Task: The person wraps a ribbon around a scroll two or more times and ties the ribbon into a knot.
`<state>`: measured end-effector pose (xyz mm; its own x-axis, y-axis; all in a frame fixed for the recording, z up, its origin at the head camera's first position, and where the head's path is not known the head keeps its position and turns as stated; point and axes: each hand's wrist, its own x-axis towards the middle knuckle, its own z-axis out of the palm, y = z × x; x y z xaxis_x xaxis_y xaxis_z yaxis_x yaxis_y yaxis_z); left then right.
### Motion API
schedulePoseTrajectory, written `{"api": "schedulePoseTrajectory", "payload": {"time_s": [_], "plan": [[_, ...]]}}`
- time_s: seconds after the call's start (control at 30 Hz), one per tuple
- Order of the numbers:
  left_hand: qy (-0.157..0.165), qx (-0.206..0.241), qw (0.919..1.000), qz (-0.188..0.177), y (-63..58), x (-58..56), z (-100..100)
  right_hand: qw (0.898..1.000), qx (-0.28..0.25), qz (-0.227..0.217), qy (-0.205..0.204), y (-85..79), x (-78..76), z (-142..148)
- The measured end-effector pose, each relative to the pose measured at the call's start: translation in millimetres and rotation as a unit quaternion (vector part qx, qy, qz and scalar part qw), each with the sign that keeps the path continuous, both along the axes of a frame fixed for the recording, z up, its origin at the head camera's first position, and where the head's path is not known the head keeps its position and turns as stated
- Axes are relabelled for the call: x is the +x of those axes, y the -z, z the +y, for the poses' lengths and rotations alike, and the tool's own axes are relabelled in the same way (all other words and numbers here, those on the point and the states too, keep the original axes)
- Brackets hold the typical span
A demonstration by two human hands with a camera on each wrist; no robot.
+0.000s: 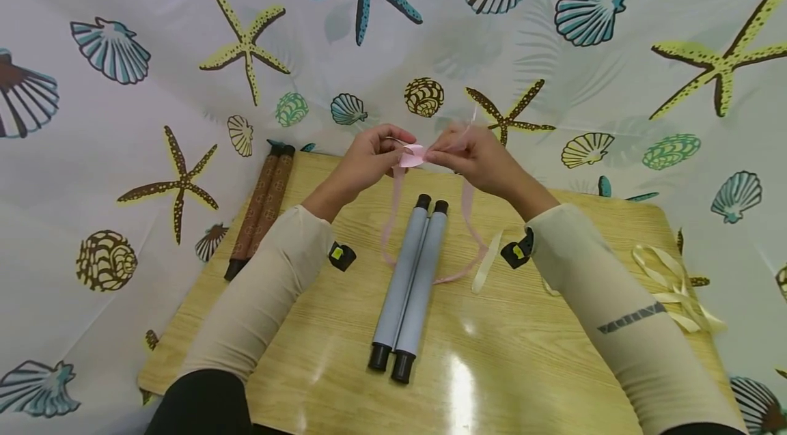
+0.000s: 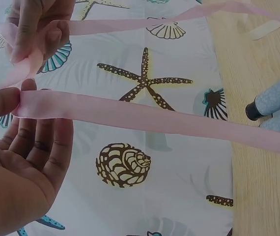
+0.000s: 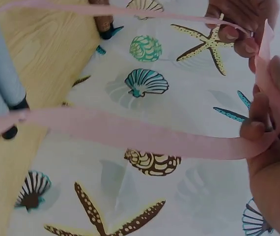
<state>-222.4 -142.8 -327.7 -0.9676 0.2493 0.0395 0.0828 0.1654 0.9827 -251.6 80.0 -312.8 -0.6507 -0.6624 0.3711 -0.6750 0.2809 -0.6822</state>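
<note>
Above the far edge of the table, my left hand (image 1: 371, 156) and right hand (image 1: 478, 160) each pinch a pink ribbon (image 1: 412, 156). In the left wrist view, the left thumb presses the ribbon (image 2: 130, 114) against the fingers, its palm turned up. The right hand's curled fingers hold another stretch of the ribbon (image 3: 179, 141) in the right wrist view. Below the hands, two light blue-grey rolls (image 1: 408, 278) with black ends lie side by side. The ribbon hangs down on both sides of the rolls; its stretch between those sides is hidden by them.
Two brown patterned rolls (image 1: 266, 199) with black ends lie at the table's left edge. A cream ribbon strip (image 1: 488, 263) lies right of the blue-grey rolls. Looser cream ribbon (image 1: 676, 295) is heaped at the right edge. A shell-and-starfish cloth (image 1: 393, 66) hangs behind the wooden table (image 1: 516, 360).
</note>
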Motion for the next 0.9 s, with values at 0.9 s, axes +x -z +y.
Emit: {"api": "schedulePoseTrajectory", "payload": {"time_s": [0.9], "plan": [[0.109,0.075,0.9800,-0.149,-3.7,5.4,16.3,0.922,-0.019,0.384,0.034,9.9,6.3,0.9]]}}
